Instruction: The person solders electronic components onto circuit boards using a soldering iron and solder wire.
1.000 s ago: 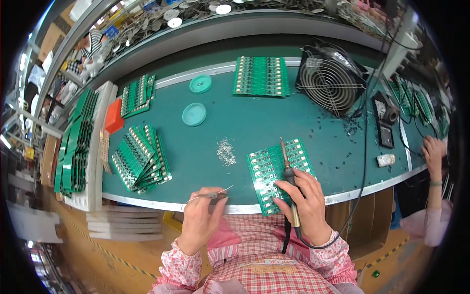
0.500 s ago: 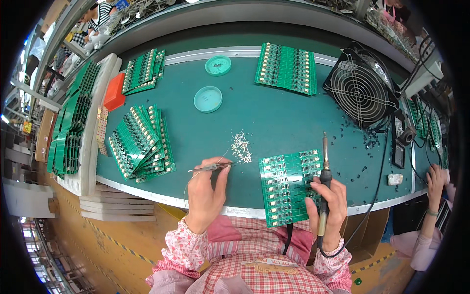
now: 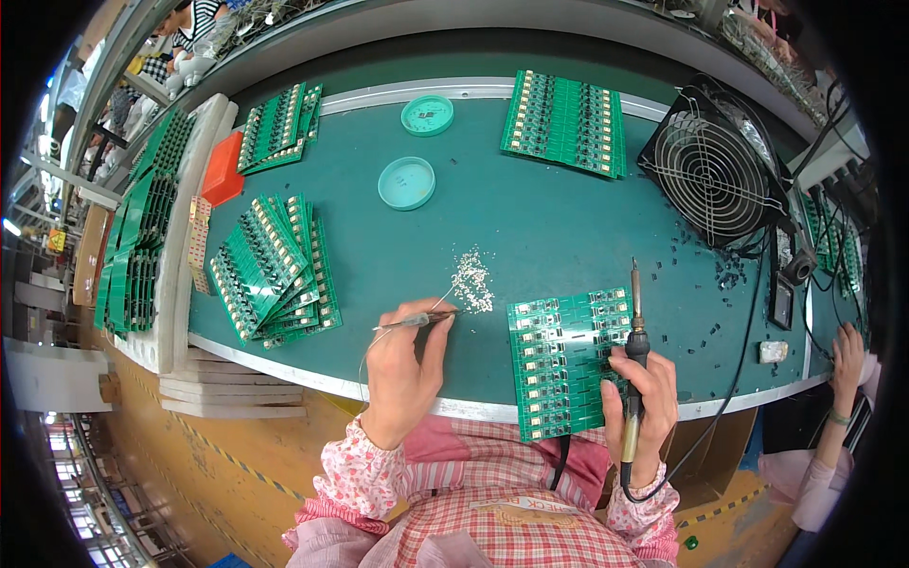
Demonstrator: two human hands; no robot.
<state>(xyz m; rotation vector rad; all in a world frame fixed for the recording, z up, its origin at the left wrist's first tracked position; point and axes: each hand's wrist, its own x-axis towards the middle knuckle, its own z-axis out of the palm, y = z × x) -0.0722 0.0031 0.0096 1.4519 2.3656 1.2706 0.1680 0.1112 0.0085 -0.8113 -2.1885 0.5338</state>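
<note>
Grn rectangular PCB panel lies on grn tabletop. L hand, left of panel, pinches slim grey tweezer-like tool + thin silvery wire. R hand, over panel's right edge, grips blk-and-brass-coloured soldering iron. Tiny silvery bits heaped upper-left of panel.

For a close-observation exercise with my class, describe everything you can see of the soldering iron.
The soldering iron is slim and straight, with a narrow, metallic-looking shaft, a wider black collar and a brassy rear section. The right hand grips it, its tip pointing forward. It runs by the right edge of a green circuit board; whether they touch is unclear. A black cable leaves its rear end and curves to the right. Whether it is hot cannot be seen.
</note>
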